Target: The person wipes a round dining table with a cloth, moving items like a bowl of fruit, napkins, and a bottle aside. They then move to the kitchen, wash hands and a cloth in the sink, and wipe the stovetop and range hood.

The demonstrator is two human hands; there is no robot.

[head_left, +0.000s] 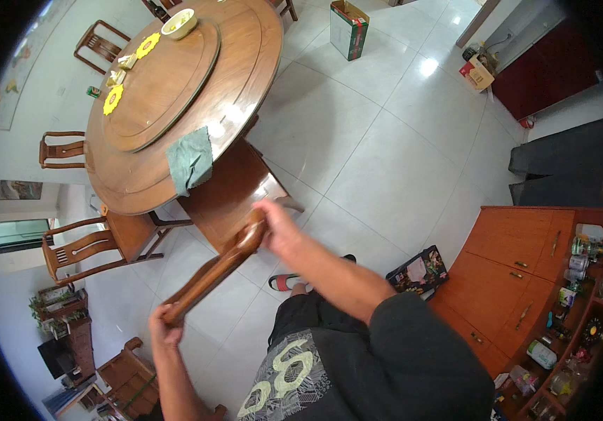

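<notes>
A brown wooden chair (225,191) stands tilted or turned at the near side of the round table (259,49), its seat partly under the edge. I grip its curved back by both ends. My left hand (166,327) is closed round the lower-left end of the top rail. At the upper-right end, my right hand (278,223) is wrapped round the rail. Just beyond the seat, a grey-green cloth (190,160) hangs over the table's rim. The chair's legs are mostly hidden, so I cannot tell whether all touch the floor.
More wooden chairs (87,242) ring the table. On its turntable (154,98) are a bowl (179,24) and yellow mats (112,99). A tall carton (348,31) stands on the tiled floor. To my right are an orange-brown cabinet (501,281) and a dark box (419,272).
</notes>
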